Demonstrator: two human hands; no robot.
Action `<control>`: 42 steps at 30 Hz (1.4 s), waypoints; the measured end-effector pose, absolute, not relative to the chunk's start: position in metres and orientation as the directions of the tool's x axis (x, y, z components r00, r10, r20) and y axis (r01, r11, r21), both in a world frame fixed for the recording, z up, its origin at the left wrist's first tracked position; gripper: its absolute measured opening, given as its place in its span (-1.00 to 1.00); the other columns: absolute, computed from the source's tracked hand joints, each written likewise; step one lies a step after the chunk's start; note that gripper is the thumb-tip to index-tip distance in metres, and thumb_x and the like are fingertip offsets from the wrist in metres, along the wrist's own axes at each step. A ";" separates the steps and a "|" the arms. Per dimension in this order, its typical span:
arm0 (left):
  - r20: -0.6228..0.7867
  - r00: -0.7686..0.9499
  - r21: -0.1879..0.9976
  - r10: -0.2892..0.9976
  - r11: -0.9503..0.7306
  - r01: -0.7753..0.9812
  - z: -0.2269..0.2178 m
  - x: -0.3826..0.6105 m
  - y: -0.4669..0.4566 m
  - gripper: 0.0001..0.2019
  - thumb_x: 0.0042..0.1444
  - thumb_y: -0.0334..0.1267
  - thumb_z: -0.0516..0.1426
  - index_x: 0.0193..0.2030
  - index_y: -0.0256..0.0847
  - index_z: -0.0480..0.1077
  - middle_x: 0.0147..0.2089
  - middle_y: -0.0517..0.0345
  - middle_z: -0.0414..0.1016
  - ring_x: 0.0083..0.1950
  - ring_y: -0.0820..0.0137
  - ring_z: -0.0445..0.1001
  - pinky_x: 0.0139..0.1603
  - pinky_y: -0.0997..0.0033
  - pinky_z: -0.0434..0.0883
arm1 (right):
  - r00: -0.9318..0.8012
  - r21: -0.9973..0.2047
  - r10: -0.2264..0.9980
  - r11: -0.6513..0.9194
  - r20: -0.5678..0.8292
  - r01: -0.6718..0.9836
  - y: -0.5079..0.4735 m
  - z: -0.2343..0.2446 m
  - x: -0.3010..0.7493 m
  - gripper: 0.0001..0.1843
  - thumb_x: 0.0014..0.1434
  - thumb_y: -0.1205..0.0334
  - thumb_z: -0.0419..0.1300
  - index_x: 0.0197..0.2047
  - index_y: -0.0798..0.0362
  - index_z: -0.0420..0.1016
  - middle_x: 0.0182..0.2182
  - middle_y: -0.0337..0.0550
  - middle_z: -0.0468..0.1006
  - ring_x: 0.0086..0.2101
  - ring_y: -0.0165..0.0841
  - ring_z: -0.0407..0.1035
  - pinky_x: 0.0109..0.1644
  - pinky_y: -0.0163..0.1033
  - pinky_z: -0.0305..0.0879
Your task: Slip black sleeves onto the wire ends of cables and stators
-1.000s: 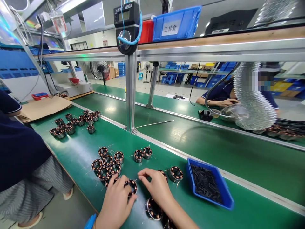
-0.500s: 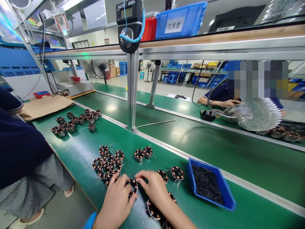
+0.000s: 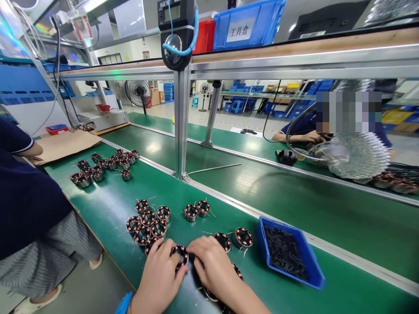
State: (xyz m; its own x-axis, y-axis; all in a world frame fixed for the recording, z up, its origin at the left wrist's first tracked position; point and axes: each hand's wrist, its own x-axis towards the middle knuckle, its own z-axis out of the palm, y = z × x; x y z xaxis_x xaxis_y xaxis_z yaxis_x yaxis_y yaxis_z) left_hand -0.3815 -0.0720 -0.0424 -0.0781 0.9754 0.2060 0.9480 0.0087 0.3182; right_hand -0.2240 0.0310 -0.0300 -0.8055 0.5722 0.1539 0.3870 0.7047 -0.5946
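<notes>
On the green bench mat (image 3: 108, 205), my left hand (image 3: 160, 274) curls its fingers round a ring-shaped copper-wound stator (image 3: 181, 254) at the near edge. My right hand (image 3: 214, 268) pinches at the same stator from the right, fingers bent together. Under my right wrist lie more stators (image 3: 237, 271), partly hidden. A cluster of several stators (image 3: 147, 222) sits just left of my hands, a pair (image 3: 197, 209) lies beyond them, and two more (image 3: 234, 239) rest to the right.
A blue tray (image 3: 312, 274) of small black sleeves stands right of my hands. Another group of stators (image 3: 104, 165) lies far left near a seated person (image 3: 29, 205). An aluminium post (image 3: 181, 126) rises behind; a co-worker (image 3: 306, 131) works across the belt.
My right hand has slid down and nearer, covering the stator that lay under my wrist. My left hand keeps its hold on the same stator.
</notes>
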 end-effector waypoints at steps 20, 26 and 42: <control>0.066 0.328 0.083 0.942 -0.333 0.939 0.018 -0.349 -0.033 -0.55 0.20 -0.21 0.23 0.23 -0.11 0.36 -0.07 0.03 0.44 -0.04 0.11 0.41 0.06 0.09 0.34 | -0.427 -0.364 0.636 0.744 0.643 0.559 0.069 0.070 -0.110 -0.70 0.35 0.31 0.03 -0.08 -0.02 0.60 -0.20 -0.08 0.71 -0.21 -0.21 0.59 -0.12 -0.10 0.50; -0.083 0.395 -0.096 0.915 -0.402 0.911 0.032 -0.325 -0.009 -0.43 0.18 -0.27 0.24 0.34 -0.07 0.29 -0.14 0.03 0.49 -0.05 0.09 0.47 0.20 -0.12 0.23 | -0.405 -0.370 0.634 0.742 0.658 0.560 0.059 0.086 -0.097 -0.67 0.34 0.34 0.01 -0.07 0.00 0.61 -0.24 -0.08 0.69 -0.26 -0.23 0.56 -0.19 -0.14 0.50; -0.072 0.330 -0.184 0.941 -0.338 0.923 0.014 -0.307 -0.008 -0.40 0.20 -0.47 0.14 0.36 0.03 0.27 -0.13 0.00 0.55 -0.09 0.14 0.53 -0.06 0.21 0.34 | -0.430 -0.325 0.633 0.735 0.644 0.596 0.051 0.098 -0.085 -0.68 0.31 0.41 0.08 -0.03 0.01 0.62 -0.25 -0.13 0.69 -0.26 -0.25 0.55 -0.19 -0.18 0.46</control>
State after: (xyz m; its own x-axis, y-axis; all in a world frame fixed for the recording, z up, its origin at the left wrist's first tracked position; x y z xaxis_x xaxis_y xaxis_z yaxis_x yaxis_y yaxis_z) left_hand -0.3075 -0.0084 0.0144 0.3299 0.9413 -0.0715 0.9232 -0.3376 -0.1836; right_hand -0.0847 0.0509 0.0985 -0.4298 0.6331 0.6438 0.5956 0.7347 -0.3249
